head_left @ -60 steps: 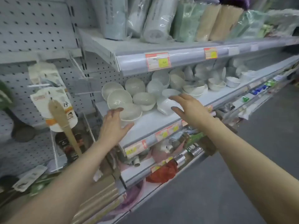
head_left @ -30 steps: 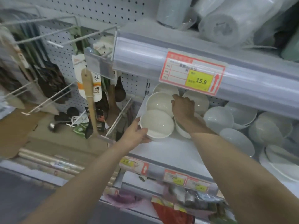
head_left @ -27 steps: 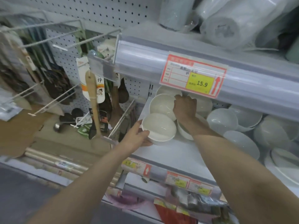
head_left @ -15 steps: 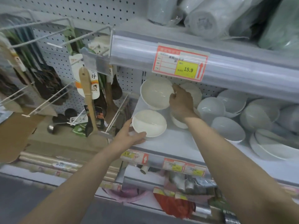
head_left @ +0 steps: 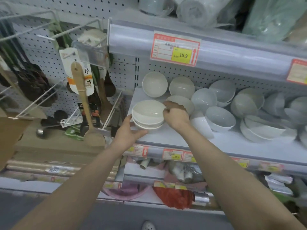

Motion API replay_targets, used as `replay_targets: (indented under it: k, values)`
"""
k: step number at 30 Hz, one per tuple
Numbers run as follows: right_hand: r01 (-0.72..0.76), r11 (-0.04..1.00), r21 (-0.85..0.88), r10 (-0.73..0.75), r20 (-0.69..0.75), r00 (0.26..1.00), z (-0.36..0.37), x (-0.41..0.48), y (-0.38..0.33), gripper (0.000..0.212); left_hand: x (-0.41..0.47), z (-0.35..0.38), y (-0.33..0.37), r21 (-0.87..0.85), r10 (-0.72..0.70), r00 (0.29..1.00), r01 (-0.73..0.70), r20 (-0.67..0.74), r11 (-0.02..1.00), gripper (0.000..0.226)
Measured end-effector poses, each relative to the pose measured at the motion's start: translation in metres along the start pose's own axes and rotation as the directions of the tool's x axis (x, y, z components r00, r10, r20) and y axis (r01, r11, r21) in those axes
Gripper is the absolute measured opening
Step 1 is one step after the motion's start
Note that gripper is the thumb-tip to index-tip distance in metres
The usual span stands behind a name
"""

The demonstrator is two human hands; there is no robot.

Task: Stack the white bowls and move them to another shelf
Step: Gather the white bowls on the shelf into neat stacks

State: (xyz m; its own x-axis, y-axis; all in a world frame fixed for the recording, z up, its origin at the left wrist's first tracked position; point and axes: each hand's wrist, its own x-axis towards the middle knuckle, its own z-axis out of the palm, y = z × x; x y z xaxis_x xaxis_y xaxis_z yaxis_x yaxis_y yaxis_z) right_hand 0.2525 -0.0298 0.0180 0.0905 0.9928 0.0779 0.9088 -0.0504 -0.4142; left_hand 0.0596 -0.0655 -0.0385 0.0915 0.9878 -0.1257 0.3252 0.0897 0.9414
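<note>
At the shelf's left front, the left hand curls round the lower bowl to steady it, while the right hand pinches the top bowl's rim, nesting it inside.

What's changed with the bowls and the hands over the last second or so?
The right hand lifted a bowl from further back, brought it forward and nested it in the front one; it still pinches the rim of this upper bowl. The left hand kept holding the lower bowl near the front of the shelf. The other bowls stayed put.
</note>
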Motion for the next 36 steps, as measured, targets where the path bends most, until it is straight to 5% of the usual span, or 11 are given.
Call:
replay_targets:
  k: [9,16,20,25,29,33,36]
  values:
    - [0.079,0.997,-0.017,-0.08,-0.099,0.992,-0.001,-0.01,0.005,0.037,0.001,0.003,0.0,0.053,0.04,0.998,-0.037,-0.042,0.998,0.084]
    - [0.154,0.966,0.206,-0.083,-0.317,0.945,-0.063,-0.016,0.053,0.042,-0.006,0.008,0.002,0.214,0.151,0.974,-0.113,-0.169,0.97,0.094]
    - [0.175,0.984,-0.024,-0.177,-0.133,0.975,-0.089,-0.009,0.11,0.059,-0.016,0.018,0.005,0.28,0.196,0.954,-0.129,-0.228,0.951,0.087]
    - [0.229,0.971,-0.063,-0.212,0.206,0.955,-0.087,-0.004,0.139,0.046,-0.026,0.041,0.008,0.355,0.117,0.934,0.012,-0.339,0.935,0.081]
    - [0.443,0.895,-0.056,-0.44,0.058,0.896,-0.084,0.001,0.148,0.03,-0.034,0.07,0.011,0.347,0.097,0.882,0.079,-0.461,0.935,0.083]
    - [0.427,0.904,-0.015,-0.425,0.077,0.902,-0.085,0.01,0.143,0.02,-0.045,0.1,0.019,0.319,0.091,0.808,0.123,-0.582,0.94,0.079]
    - [0.505,0.841,-0.195,-0.506,0.048,0.861,-0.091,0.013,0.149,0.025,-0.056,0.123,0.024,0.363,0.12,0.793,0.134,-0.597,0.922,0.07]
